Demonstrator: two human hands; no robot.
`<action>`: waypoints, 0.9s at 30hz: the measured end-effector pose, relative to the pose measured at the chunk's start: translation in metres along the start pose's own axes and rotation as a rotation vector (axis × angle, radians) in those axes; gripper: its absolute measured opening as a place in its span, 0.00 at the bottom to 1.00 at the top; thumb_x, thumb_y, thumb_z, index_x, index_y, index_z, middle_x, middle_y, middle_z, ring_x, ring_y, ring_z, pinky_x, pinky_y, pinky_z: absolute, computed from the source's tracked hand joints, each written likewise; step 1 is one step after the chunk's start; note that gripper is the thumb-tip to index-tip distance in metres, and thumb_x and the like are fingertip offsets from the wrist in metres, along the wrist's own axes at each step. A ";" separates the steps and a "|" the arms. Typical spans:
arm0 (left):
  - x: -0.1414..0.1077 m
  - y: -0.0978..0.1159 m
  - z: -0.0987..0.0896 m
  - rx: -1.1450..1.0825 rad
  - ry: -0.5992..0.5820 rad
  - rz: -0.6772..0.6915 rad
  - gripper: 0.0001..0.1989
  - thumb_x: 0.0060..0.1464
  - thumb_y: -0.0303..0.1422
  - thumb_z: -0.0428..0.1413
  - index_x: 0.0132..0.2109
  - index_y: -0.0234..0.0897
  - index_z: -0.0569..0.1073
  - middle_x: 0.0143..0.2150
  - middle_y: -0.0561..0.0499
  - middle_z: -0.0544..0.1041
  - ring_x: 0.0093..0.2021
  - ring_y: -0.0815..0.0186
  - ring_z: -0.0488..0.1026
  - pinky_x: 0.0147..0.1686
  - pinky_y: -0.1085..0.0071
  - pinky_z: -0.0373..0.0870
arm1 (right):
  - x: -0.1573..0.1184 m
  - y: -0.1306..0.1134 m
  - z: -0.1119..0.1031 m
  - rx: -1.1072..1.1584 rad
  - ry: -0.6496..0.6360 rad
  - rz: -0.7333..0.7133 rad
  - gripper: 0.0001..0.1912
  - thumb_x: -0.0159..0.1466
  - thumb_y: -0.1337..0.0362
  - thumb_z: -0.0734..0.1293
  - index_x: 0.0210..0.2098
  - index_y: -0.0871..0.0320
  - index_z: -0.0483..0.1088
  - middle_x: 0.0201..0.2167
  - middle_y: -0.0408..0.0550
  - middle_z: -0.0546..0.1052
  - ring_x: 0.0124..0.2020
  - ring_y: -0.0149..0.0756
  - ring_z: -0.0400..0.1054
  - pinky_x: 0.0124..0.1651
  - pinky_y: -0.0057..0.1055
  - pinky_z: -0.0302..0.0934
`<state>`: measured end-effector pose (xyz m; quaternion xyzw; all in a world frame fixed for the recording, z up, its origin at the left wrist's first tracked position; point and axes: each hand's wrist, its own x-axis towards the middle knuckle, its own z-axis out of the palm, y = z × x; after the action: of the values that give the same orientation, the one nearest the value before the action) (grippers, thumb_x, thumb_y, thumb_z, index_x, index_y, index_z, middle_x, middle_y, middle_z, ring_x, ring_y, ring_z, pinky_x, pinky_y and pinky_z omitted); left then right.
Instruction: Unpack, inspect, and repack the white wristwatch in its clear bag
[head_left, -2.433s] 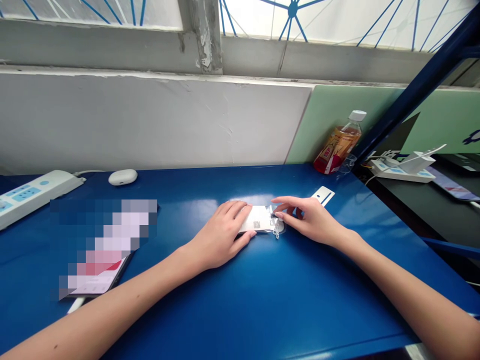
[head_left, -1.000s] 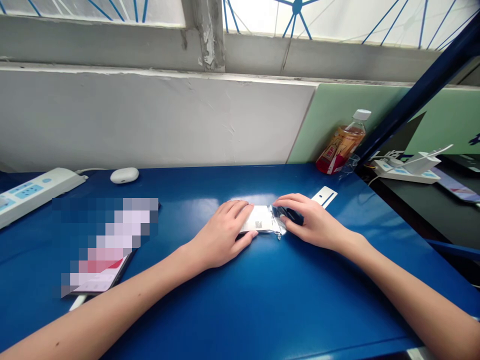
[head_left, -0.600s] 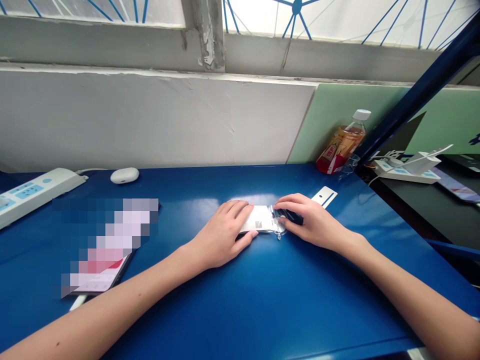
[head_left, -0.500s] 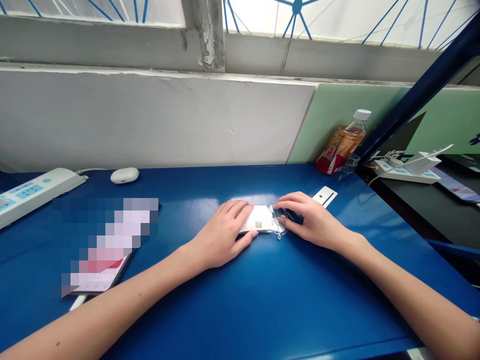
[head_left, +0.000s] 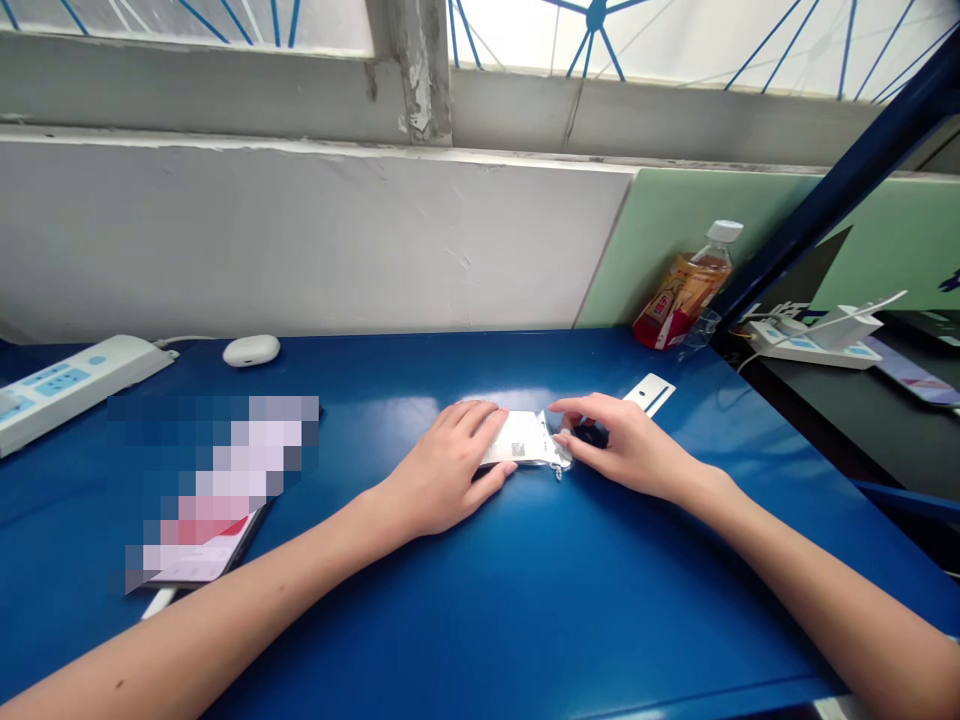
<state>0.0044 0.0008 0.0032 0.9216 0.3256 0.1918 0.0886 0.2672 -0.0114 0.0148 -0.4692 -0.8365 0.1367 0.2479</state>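
A small clear plastic packet lies flat on the blue desk, with a white printed card inside that bears a square code. My left hand rests over its left part, fingers on the far edge and thumb along the near edge, holding it down. At the packet's right end, my right hand has its thumb and curled fingers closed around the loose clear plastic. A small shiny chain-like piece sticks out at the near right corner. The left end of the packet is hidden under my left hand.
Behind my right hand lies a white card with a dark stripe. A drink bottle leans at the back right by a blue post. To the left are a phone with a cable, a white earbud case and a power strip.
My right hand's fingers have curled in closer at the packet's right end, and the loose plastic there looks gathered. My left hand and the packet stay in place.
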 end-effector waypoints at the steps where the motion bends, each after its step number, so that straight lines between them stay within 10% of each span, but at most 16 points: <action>1: 0.000 0.000 0.000 0.000 -0.001 0.000 0.25 0.67 0.42 0.49 0.64 0.31 0.63 0.61 0.36 0.68 0.61 0.49 0.64 0.60 0.50 0.63 | 0.000 -0.001 0.000 0.019 -0.002 -0.007 0.14 0.65 0.65 0.66 0.50 0.57 0.72 0.40 0.49 0.81 0.38 0.39 0.74 0.41 0.36 0.68; 27: 0.000 0.000 0.000 0.005 0.006 0.004 0.25 0.66 0.42 0.49 0.63 0.32 0.63 0.60 0.37 0.68 0.61 0.49 0.65 0.60 0.51 0.63 | -0.001 0.001 0.002 0.042 -0.006 -0.015 0.13 0.66 0.66 0.64 0.50 0.58 0.73 0.39 0.49 0.81 0.37 0.38 0.74 0.41 0.34 0.67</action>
<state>0.0048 0.0006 0.0036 0.9219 0.3244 0.1941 0.0848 0.2673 -0.0119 0.0122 -0.4572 -0.8377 0.1539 0.2562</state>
